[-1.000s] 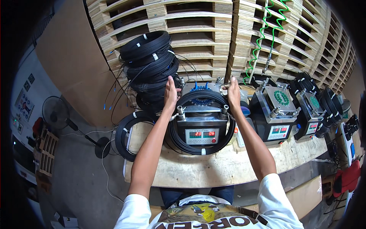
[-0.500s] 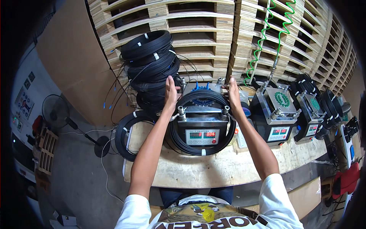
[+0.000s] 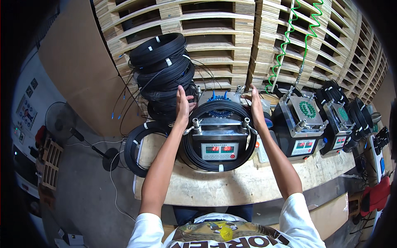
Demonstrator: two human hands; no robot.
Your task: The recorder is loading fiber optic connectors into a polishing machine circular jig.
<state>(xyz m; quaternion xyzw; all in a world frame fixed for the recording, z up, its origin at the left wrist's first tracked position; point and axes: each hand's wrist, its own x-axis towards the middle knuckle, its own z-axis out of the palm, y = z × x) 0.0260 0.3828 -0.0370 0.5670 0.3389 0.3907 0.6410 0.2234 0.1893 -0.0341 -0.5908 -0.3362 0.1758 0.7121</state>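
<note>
In front of me stands a boxy tabletop machine [image 3: 219, 142] with a red-digit display panel and metal corner posts. A ring of blue connectors [image 3: 219, 99] sits on its top plate. A coil of black cable [image 3: 190, 153] hangs around the machine's body, passing over its top and below its panel. My left hand [image 3: 183, 108] is at the machine's left side by the rear post, fingers stretched and apart. My right hand [image 3: 256, 108] mirrors it on the right side, fingers extended beside the other rear post. Whether either palm touches the machine or a lever cannot be seen.
Stacked black cable coils [image 3: 161, 74] rise at the back left, with another coil [image 3: 134, 149] over the table's left edge. Two similar machines [image 3: 302, 124] with green connector rings stand at right. Wooden pallets [image 3: 206, 29] line the back. A fan [image 3: 60, 120] stands at left.
My hands have shifted slightly down, staying at the machine's sides with fingers extended. The digits on its display have changed. The cable coil remains around the machine.
</note>
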